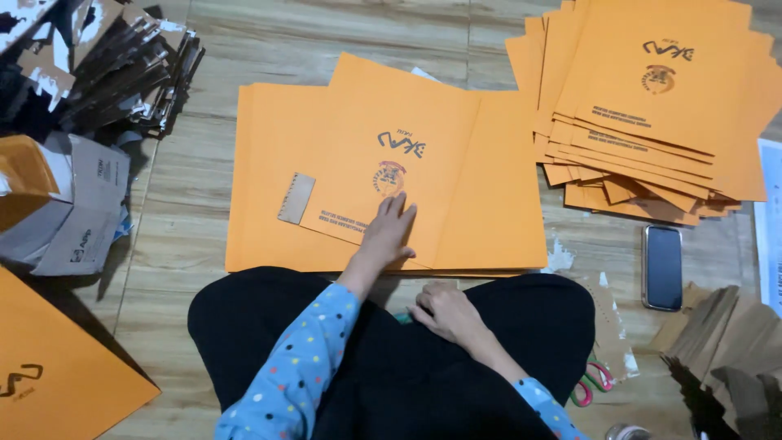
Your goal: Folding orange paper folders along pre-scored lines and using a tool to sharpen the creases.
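An orange paper folder (pixel 407 155) with a dark printed emblem lies on a low pile of unfolded orange sheets (pixel 269 163) on the floor in front of me. My left hand (pixel 389 231) rests flat on its near edge, fingers spread, holding nothing. A small brown strip (pixel 296 198) lies on the sheets to the left of that hand. My right hand (pixel 444 311) sits on my lap against the black cloth, fingers curled loosely; nothing shows in it. Both sleeves are blue with coloured dots.
A fanned stack of finished orange folders (pixel 652 106) lies at the back right. A black phone (pixel 662 266) lies beside my right knee, with scissors (pixel 593 383) and brown card strips (pixel 725 342) nearby. Cardboard boxes (pixel 73 204) and scrap sit at the left; another orange sheet (pixel 57 358) is at the bottom left.
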